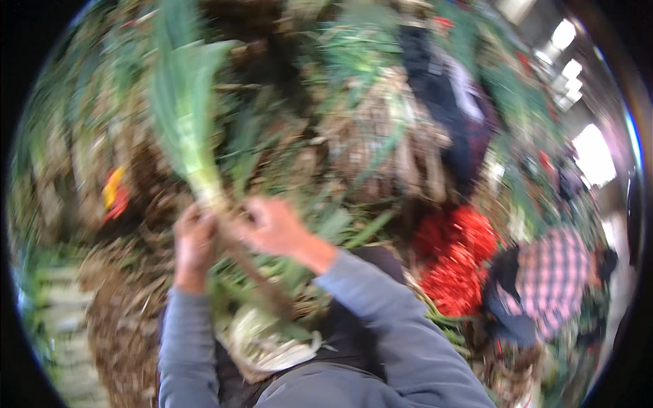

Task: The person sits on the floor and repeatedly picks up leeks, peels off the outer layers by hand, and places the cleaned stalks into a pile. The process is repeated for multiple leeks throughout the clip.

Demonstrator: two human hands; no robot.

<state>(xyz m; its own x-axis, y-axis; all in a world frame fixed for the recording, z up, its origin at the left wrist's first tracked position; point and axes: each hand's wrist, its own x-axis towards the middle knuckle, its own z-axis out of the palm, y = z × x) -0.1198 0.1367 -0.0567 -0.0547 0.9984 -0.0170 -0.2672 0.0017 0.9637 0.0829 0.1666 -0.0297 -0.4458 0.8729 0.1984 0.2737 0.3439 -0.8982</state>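
A long leek with broad green leaves slants up and to the left before me, and its brown lower end runs down towards my lap. My left hand is closed around the leek's pale shank. Just to the right, my right hand pinches the stalk or an outer leaf of it with thumb and fingers; motion blur hides which. Beneath the stalk, a pale plastic bag or wrap lies on my lap among loose green leaves.
Piled leeks lie ahead. A red shiny bundle is at right, beside a person in a checked pink top. Brown plant litter covers the left ground, near a yellow-and-red object. Dark-clothed legs extend beyond.
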